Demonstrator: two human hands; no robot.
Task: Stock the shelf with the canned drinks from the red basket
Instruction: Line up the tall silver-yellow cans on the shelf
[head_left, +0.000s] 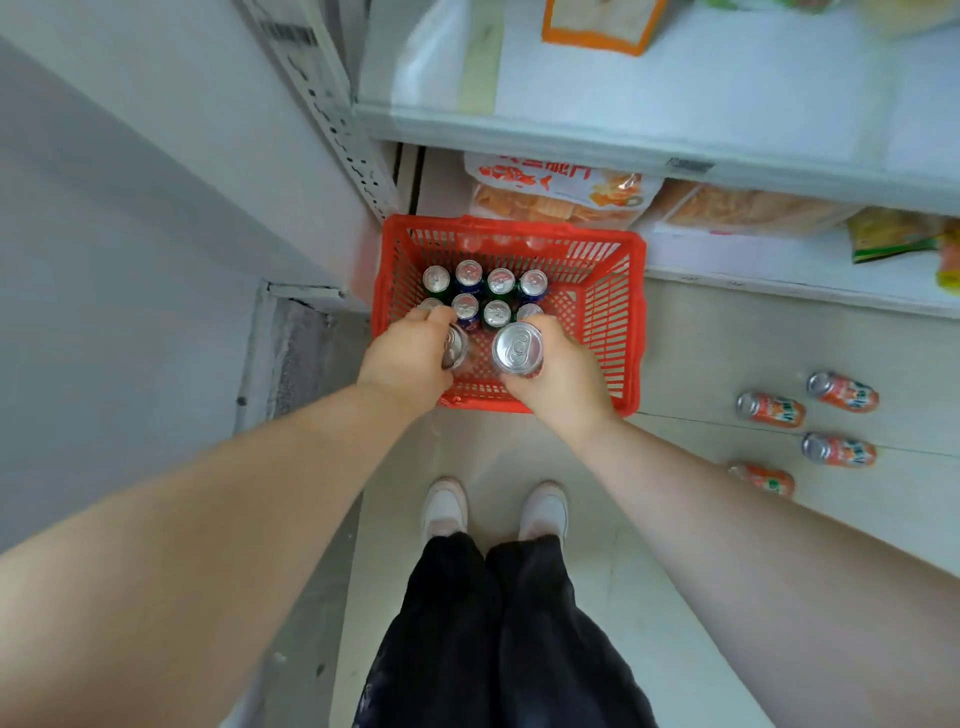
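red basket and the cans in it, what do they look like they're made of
Red basket: looks like moulded plastic, slightly glossy. The walls are an open lattice in one even red.
Cans: metal, probably aluminium. They have bright silvery tops with pull tabs, clearest on the can that the right hand holds.

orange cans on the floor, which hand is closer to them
Right. The right hand, gripping a can, is over the red basket nearer the orange cans; the left hand grips another can farther left.
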